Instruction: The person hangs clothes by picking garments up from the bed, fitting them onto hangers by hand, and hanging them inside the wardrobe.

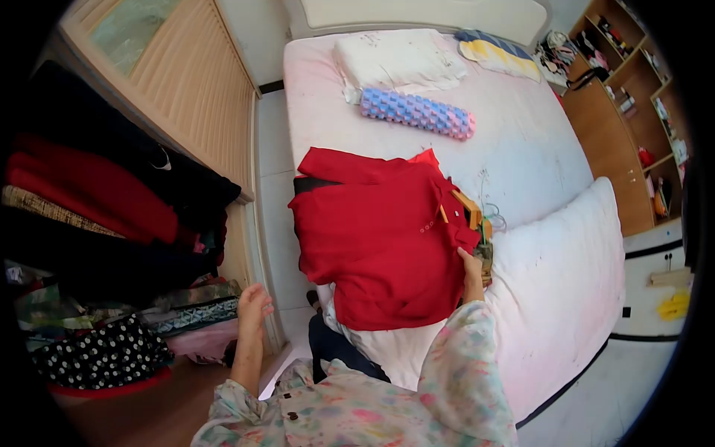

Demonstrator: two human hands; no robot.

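A red long-sleeved garment (372,238) lies spread over the near left part of the bed, with its collar side to the right. My right hand (470,267) is closed on the garment's edge near the collar. Beside that collar, wooden hangers (468,208) stick out. My left hand (255,304) is raised off the bed, between the open wardrobe and the garment, with loosely bent fingers and nothing visible in it. Dark cloth and a bit of brighter red cloth (426,157) show from under the garment.
Dark, red and patterned clothes (89,186) fill the wardrobe at left. On the bed (521,149) lie a blue-pink foam roller (417,113), a white pillow (395,59), a striped pillow (500,56) and a folded quilt (551,290). Wooden shelves (618,127) stand at right.
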